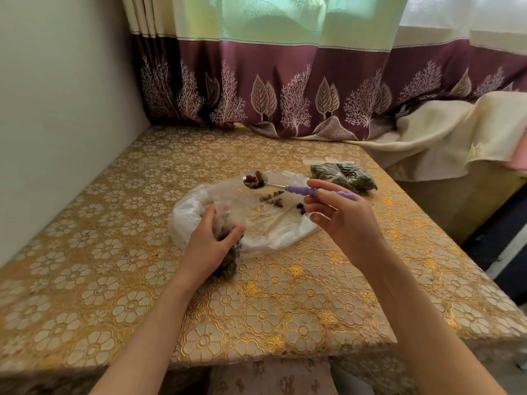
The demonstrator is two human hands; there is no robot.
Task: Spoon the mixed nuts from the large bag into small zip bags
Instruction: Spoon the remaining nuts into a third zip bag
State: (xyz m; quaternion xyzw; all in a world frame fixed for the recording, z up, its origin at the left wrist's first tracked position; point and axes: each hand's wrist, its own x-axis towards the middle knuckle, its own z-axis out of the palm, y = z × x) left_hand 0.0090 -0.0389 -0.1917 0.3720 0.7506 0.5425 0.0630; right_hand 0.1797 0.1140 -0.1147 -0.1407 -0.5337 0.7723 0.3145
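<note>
Surface [142, 280] wears gold floral cloth; maroon curtain [285, 89] behind. Left hand [211, 246] grips small zip bag [228, 260]; right hand [342, 218] pinches loaded spoon [285, 186].

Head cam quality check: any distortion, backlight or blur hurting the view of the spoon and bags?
Head view: wide-angle bend curves the table edges and the curtain; daylight glows through the curtain's pale top, and the table is evenly lit with soft shadows. The spoon and its nuts read clearly. The clear large bag is hard to outline. The small zip bag is partly hidden by the left hand.
</note>
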